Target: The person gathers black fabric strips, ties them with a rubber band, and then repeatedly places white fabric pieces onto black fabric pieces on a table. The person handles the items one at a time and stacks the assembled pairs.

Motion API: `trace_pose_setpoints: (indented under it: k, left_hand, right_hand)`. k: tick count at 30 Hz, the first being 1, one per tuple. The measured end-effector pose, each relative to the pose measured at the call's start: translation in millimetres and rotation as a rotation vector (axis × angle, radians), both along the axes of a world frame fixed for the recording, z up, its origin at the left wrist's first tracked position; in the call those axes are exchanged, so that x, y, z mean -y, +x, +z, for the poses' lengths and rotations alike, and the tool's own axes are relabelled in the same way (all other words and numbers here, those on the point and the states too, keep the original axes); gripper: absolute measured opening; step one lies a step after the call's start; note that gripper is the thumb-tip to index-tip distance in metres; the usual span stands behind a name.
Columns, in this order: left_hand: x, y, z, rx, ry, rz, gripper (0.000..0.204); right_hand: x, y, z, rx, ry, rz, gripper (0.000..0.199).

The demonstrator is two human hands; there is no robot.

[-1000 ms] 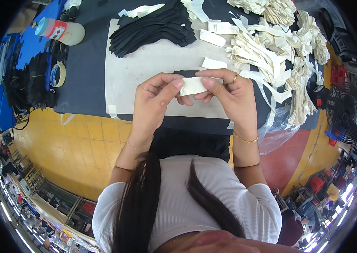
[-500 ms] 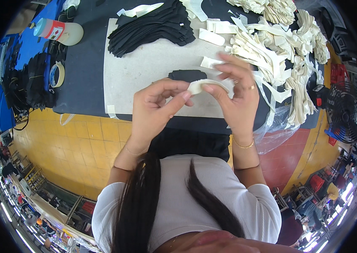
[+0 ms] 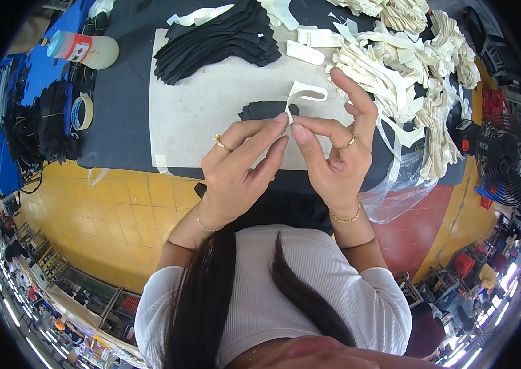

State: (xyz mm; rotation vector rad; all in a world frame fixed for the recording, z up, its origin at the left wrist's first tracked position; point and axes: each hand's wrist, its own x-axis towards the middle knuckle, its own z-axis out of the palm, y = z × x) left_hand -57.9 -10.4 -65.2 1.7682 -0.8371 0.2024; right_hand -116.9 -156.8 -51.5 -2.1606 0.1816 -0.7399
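Between my two hands a narrow cream fabric strip (image 3: 292, 103) stands up, its upper end curling to the right. My left hand (image 3: 240, 166) pinches its lower end between thumb and fingers. Close beside it, my right hand (image 3: 338, 154) pinches the same end with thumb and index finger, its other fingers raised and spread. Just behind lies a small black folded fabric piece (image 3: 263, 111) on the pale grey board (image 3: 202, 129), partly covered by my fingers. Farther back on the board rests a fanned stack of black fabric pieces (image 3: 217, 46).
Bundles of cream fabric pieces (image 3: 389, 80) heap up at the right. A clear plastic bag (image 3: 389, 200) hangs off the table's front edge. On the left are a capped bottle (image 3: 91, 50), a tape roll (image 3: 82, 112) and black bundles (image 3: 54, 123). A black fan (image 3: 505, 161) stands far right.
The cream strip has turned from lying across between my hands to upright. My right hand has come in beside my left fingertips and now pinches the same end.
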Motion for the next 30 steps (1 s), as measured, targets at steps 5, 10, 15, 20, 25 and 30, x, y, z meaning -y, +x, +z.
trace_pose_setpoints:
  k: [5, 10, 15, 20, 25, 30]
  left_hand:
    - [-1, 0, -1, 0.015, -0.013, -0.009, 0.038]
    - [-4, 3, -1, -0.401, -0.172, -0.125, 0.028]
    - [-8, 1, -2, -0.943, -0.27, -0.118, 0.017]
    - [-6, 15, -17, -1.119, -0.488, -0.159, 0.015]
    - [-12, 32, -28, -0.893, -0.264, 0.057, 0.015]
    - [1, 65, -47, -0.645, -0.156, 0.228, 0.016]
  right_hand:
    - [0, 0, 0, 0.006, 0.028, -0.008, 0.011]
    - [3, -1, -3, -0.004, -0.003, 0.032, 0.01]
    - [7, -4, -11, -0.053, 0.01, 0.119, 0.01]
    - [17, -11, -23, 0.055, 0.576, 0.217, 0.026]
    - [54, -16, -38, 0.294, 1.178, 0.444, 0.021]
    - [77, -24, -47, 0.332, 1.245, 0.468, 0.017]
